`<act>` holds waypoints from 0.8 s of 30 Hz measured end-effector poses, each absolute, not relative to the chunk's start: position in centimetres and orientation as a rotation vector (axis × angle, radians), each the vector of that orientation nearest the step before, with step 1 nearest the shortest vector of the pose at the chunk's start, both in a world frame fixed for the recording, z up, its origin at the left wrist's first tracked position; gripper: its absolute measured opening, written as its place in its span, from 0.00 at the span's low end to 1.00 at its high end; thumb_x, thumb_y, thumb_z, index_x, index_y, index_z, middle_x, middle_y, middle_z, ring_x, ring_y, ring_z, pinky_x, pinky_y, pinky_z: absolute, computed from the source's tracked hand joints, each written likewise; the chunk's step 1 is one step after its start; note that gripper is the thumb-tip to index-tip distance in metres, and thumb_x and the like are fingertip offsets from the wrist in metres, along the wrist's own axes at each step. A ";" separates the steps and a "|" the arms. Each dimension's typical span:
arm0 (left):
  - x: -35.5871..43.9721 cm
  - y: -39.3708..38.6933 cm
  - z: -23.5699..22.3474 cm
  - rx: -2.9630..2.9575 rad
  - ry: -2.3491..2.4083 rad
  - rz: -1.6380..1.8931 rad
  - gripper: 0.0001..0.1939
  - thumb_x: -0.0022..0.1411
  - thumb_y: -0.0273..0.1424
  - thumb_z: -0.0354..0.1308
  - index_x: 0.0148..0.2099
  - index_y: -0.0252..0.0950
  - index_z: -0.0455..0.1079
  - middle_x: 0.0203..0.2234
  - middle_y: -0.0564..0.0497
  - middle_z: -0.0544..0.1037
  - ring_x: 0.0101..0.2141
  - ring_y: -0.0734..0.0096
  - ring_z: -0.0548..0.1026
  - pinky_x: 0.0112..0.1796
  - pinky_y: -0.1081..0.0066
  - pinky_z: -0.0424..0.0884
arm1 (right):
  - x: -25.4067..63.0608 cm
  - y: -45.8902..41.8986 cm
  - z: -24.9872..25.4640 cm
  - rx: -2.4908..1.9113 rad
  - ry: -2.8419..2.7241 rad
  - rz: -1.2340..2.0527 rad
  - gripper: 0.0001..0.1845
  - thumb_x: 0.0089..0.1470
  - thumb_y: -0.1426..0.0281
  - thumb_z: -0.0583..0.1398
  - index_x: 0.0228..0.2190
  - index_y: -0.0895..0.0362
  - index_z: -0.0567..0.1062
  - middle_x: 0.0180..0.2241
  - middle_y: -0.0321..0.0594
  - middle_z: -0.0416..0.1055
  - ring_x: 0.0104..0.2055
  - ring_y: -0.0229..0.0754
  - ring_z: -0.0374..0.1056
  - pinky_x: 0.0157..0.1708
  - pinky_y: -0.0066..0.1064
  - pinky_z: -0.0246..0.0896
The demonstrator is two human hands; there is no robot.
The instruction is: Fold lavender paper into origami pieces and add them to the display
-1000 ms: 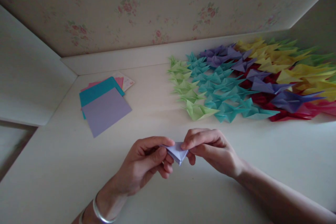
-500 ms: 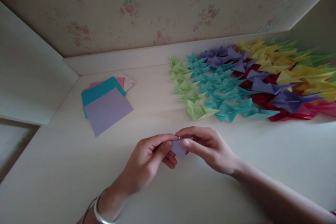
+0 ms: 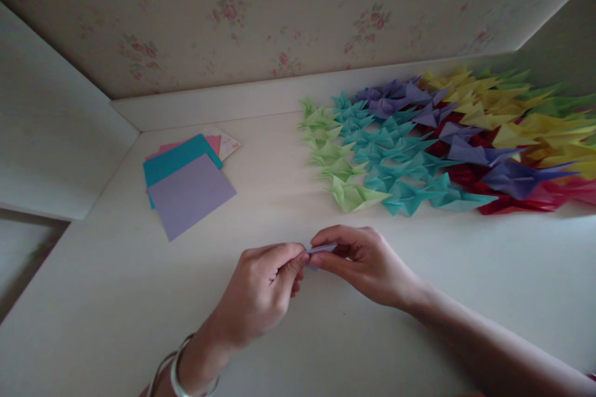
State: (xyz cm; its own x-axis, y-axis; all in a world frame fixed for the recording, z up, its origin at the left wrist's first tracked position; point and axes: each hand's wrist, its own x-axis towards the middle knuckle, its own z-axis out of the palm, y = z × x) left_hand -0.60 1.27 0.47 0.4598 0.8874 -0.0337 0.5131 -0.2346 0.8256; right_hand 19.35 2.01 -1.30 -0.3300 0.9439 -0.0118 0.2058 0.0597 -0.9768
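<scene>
Between my two hands is a small folded piece of lilac origami paper [image 3: 322, 249], seen nearly edge-on above the white table. My left hand [image 3: 266, 288] pinches its left end between thumb and forefinger. The thumb and fingers of my right hand [image 3: 367, 263] close on its right part, with one tip sticking out over the right thumb. A small lilac corner shows below the fingertips. The rest of the paper is hidden by my fingers.
Left on the white table [image 3: 139, 298] lies a stack of paper sheets, a lilac sheet [image 3: 193, 195] over a teal sheet [image 3: 174, 161], with pink beneath. Rows of folded paper cranes [image 3: 403, 195] in several colours fill the back right. A floral wall [image 3: 261, 31] stands behind.
The lilac folded paper has tilted from showing its flat face to nearly edge-on. My left fingers have curled in closer around it, and the right thumb has shifted slightly left.
</scene>
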 end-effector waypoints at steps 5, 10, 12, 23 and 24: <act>-0.4 1.2 0.2 1.984 1.122 0.681 0.12 0.67 0.21 0.50 0.31 0.36 0.68 0.21 0.55 0.73 0.23 0.77 0.72 0.29 0.77 0.67 | 19.6 1.6 -1.2 -1.055 -1.794 1.001 0.04 0.57 0.73 0.65 0.33 0.55 0.82 0.28 0.35 0.81 0.27 0.35 0.75 0.28 0.21 0.67; -0.1 1.3 0.0 1.818 1.117 0.725 0.11 0.69 0.25 0.52 0.35 0.37 0.73 0.22 0.56 0.75 0.23 0.78 0.74 0.29 0.79 0.70 | 19.6 1.3 -1.4 -0.922 -1.905 0.720 0.07 0.59 0.77 0.62 0.38 0.58 0.80 0.32 0.41 0.81 0.30 0.38 0.76 0.31 0.25 0.70; -0.1 1.4 -0.2 1.721 1.162 0.721 0.10 0.70 0.31 0.53 0.38 0.37 0.74 0.23 0.56 0.76 0.24 0.76 0.75 0.29 0.78 0.71 | 19.6 1.6 -1.6 -0.896 -1.926 0.689 0.08 0.60 0.77 0.61 0.40 0.58 0.80 0.34 0.42 0.81 0.33 0.39 0.77 0.34 0.27 0.71; -0.4 1.8 0.2 1.296 1.244 0.912 0.11 0.65 0.34 0.61 0.50 0.39 0.73 0.36 0.52 0.82 0.34 0.70 0.81 0.37 0.74 0.80 | 19.4 2.2 -0.9 -1.179 -1.423 1.378 0.15 0.62 0.61 0.60 0.44 0.56 0.79 0.39 0.44 0.79 0.38 0.42 0.76 0.35 0.30 0.72; -0.4 1.8 0.2 1.299 1.235 0.924 0.10 0.66 0.33 0.60 0.49 0.39 0.73 0.36 0.52 0.81 0.34 0.71 0.81 0.37 0.74 0.80 | 19.4 2.2 -0.9 -1.160 -1.376 1.450 0.14 0.61 0.61 0.61 0.44 0.56 0.79 0.37 0.42 0.79 0.36 0.41 0.75 0.35 0.30 0.72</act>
State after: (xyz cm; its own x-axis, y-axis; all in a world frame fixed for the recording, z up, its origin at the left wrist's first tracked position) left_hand -0.36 1.76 0.23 0.1629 0.9780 -0.1306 0.1512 0.1060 0.9828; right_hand 19.37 2.18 -0.88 -0.2523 0.9637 -0.0878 0.0372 -0.0810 -0.9960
